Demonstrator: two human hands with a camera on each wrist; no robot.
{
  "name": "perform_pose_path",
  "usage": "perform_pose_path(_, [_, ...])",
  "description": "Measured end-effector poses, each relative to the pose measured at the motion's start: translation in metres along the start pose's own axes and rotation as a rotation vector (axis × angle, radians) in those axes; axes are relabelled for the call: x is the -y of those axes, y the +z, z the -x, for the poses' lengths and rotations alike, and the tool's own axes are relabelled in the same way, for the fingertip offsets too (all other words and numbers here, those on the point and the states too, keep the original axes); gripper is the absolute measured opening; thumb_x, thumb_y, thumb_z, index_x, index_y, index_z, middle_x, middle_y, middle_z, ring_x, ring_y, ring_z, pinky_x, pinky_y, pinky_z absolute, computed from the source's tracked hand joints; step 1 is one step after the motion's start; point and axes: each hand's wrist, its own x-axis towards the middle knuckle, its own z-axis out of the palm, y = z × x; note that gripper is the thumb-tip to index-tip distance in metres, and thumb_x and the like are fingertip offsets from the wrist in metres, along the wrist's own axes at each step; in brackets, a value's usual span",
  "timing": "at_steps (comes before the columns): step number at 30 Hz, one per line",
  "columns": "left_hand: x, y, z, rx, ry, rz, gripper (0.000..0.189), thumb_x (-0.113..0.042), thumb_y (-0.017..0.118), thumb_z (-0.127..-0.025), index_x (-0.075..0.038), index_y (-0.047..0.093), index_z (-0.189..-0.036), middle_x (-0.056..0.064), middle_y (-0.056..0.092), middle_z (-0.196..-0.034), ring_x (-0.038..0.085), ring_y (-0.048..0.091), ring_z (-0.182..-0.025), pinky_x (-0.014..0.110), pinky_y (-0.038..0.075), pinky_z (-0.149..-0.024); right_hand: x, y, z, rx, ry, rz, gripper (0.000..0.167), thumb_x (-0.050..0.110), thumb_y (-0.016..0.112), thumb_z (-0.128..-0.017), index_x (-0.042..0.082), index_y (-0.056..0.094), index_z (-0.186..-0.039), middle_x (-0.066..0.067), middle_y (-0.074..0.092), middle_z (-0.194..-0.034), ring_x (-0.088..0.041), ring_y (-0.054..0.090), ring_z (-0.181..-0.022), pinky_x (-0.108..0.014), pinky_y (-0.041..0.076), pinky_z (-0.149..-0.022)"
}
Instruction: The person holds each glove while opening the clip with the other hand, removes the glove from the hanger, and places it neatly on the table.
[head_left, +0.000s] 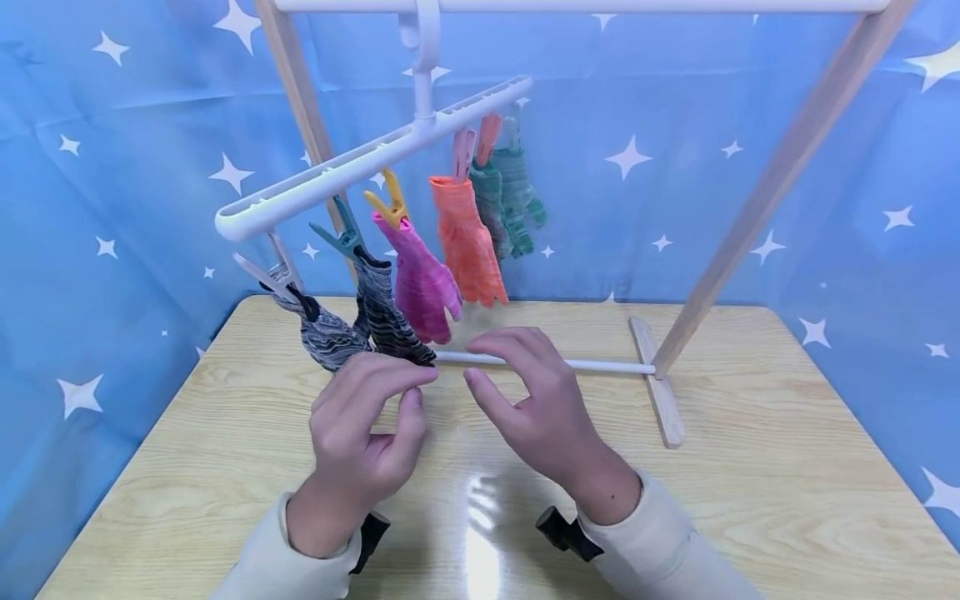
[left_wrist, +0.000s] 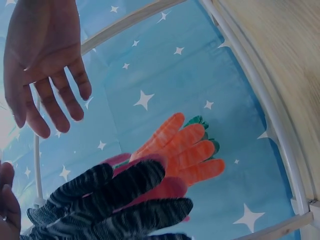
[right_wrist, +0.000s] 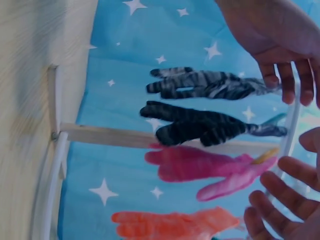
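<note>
My left hand (head_left: 363, 429) is in front of the hanging gloves, its thumb and fingers loosely bent with nothing between them. Its fingers overlap the lower end of a grey-and-black glove (head_left: 330, 337) in the head view. Beside that hangs a darker striped glove (head_left: 384, 304), then a pink glove (head_left: 423, 279), an orange glove (head_left: 468, 242) and green gloves (head_left: 517, 200) at the far end. My right hand (head_left: 543, 408), also empty, is just below and right of the pink glove, fingers relaxed. Clothespins, including a yellow clothespin (head_left: 390, 202), hold the gloves by their cuffs.
The gloves hang from a long white hanger (head_left: 330, 177), hooked on the top bar (head_left: 637, 5) of a rack. A slanted wooden post (head_left: 772, 196) and its foot (head_left: 660, 387) stand at the right. A white lower rod (head_left: 600, 366) runs above the wooden table (head_left: 795, 467).
</note>
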Motion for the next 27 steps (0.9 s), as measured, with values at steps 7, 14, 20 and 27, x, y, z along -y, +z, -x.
perform_pose_path(7, [0.002, 0.003, -0.01, -0.202, 0.047, 0.002, 0.026, -0.006, 0.053, -0.089, 0.005, 0.065, -0.069, 0.015, 0.059, -0.064, 0.029, 0.053, -0.062, 0.033, 0.042, -0.066, 0.004, 0.004, -0.01, -0.011, -0.028, -0.033, 0.02, 0.01, 0.072, -0.089, 0.006, 0.072, -0.108, -0.004, 0.072, -0.106, -0.019, 0.064, -0.105, -0.031, 0.051, -0.094])
perform_pose_path(14, [0.006, 0.009, -0.012, -0.489, -0.033, -0.092, 0.021, -0.009, 0.056, -0.086, 0.003, 0.058, -0.069, 0.016, 0.059, -0.078, 0.03, 0.052, -0.084, 0.034, 0.04, -0.087, 0.004, 0.002, -0.009, -0.022, -0.046, -0.056, 0.02, 0.008, 0.071, -0.087, 0.006, 0.073, -0.107, -0.004, 0.072, -0.104, -0.019, 0.064, -0.102, -0.027, 0.051, -0.093])
perform_pose_path(20, [0.008, 0.007, -0.011, -0.539, -0.143, -0.116, 0.009, -0.002, 0.052, -0.077, 0.004, 0.056, -0.072, 0.014, 0.061, -0.091, 0.03, 0.054, -0.099, 0.039, 0.041, -0.097, 0.005, 0.002, -0.007, -0.018, -0.058, -0.081, 0.018, 0.008, 0.07, -0.088, 0.006, 0.073, -0.106, -0.006, 0.072, -0.103, -0.02, 0.065, -0.101, -0.026, 0.051, -0.093])
perform_pose_path(27, [0.012, 0.004, -0.015, -0.554, -0.206, -0.073, 0.011, -0.003, 0.053, -0.078, 0.008, 0.054, -0.076, 0.016, 0.056, -0.098, 0.031, 0.052, -0.102, 0.042, 0.042, -0.1, 0.009, 0.005, -0.008, -0.008, -0.086, -0.1, 0.015, 0.012, 0.068, -0.092, 0.005, 0.073, -0.104, -0.007, 0.072, -0.099, -0.02, 0.065, -0.096, -0.026, 0.053, -0.087])
